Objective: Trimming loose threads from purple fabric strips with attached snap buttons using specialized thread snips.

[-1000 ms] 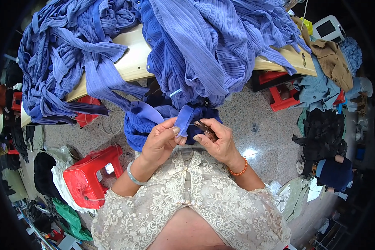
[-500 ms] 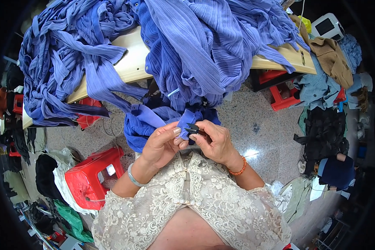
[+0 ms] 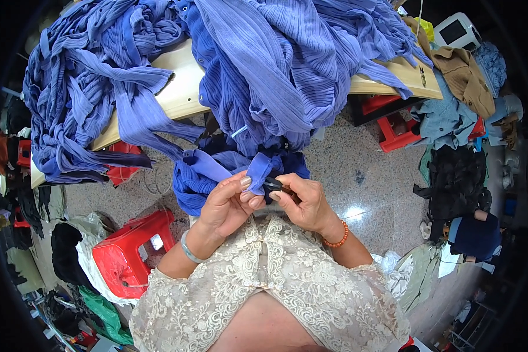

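Note:
My left hand (image 3: 229,200) pinches the edge of a blue garment band (image 3: 258,174) between thumb and fingers, just in front of my chest. Held in my right hand (image 3: 305,201) is a pair of small black thread snips (image 3: 274,185). Their tip meets the right side of the band, and the ends of the blades are hard to see there. The rest of the blue ribbed garment (image 3: 193,185) bunches over my lap beneath both hands.
Blue ribbed knit garments (image 3: 258,64) heap over a pale wooden table (image 3: 179,76) ahead and hang off its edge. A red plastic stool (image 3: 120,258) stands at my left. Brown knitwear (image 3: 463,79) and black cloth (image 3: 454,188) lie to the right.
The snips have turned in my right hand; their blades, seen spread before, now look closer together and partly hidden at the band. My left hand keeps its pinch, shifted slightly left.

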`<move>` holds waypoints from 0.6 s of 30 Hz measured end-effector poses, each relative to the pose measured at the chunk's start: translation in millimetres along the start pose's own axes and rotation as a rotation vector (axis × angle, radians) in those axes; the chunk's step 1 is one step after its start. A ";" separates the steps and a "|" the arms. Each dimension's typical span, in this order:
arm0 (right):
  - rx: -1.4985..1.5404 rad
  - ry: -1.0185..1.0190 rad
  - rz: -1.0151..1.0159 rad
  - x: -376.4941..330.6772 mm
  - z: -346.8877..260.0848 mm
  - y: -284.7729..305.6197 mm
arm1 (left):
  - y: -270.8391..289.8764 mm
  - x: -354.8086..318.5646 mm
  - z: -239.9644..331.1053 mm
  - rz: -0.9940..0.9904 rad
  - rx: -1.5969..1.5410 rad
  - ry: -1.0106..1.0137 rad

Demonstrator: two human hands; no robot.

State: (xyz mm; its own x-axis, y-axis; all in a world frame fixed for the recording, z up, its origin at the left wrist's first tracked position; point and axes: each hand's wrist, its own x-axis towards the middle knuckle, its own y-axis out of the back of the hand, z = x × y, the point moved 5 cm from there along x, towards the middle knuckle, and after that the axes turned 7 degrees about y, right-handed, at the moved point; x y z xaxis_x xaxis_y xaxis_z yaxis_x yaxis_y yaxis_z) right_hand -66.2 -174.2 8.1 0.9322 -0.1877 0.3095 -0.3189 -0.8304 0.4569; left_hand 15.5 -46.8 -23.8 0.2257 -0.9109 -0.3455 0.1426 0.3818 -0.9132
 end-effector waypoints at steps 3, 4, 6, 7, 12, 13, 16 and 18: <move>0.002 0.025 0.030 1.6 1.7 -1.2 | -0.1 0.4 0.4 -0.014 -0.001 0.013; 0.003 0.025 0.026 3.1 1.5 -1.6 | -0.8 0.2 1.1 -0.013 -0.003 0.011; -0.032 0.043 -0.002 6.4 -0.5 -2.9 | -0.6 -0.4 2.2 0.043 0.003 0.009; -0.030 0.043 -0.005 7.7 -0.4 -3.3 | 0.2 -0.5 2.7 0.045 0.001 0.007; -0.065 0.098 -0.039 13.1 -1.4 -6.6 | -0.3 -0.2 5.0 0.025 -0.009 0.006; -0.065 0.095 -0.040 12.7 -0.7 -6.9 | -0.2 0.1 5.3 0.026 -0.011 0.008; -0.032 0.130 -0.036 10.7 -2.6 -4.7 | 1.6 0.9 5.9 0.035 -0.015 0.015; 0.023 0.094 -0.056 9.5 -4.8 -2.0 | 2.4 1.0 6.8 -0.017 -0.027 0.000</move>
State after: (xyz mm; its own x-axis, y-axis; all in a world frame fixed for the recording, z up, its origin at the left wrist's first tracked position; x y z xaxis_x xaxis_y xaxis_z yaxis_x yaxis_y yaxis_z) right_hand -57.6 -171.8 14.1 0.9280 -0.0911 0.3612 -0.2613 -0.8503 0.4569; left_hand 22.6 -45.7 -25.0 0.2238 -0.9172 -0.3296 0.1208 0.3617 -0.9244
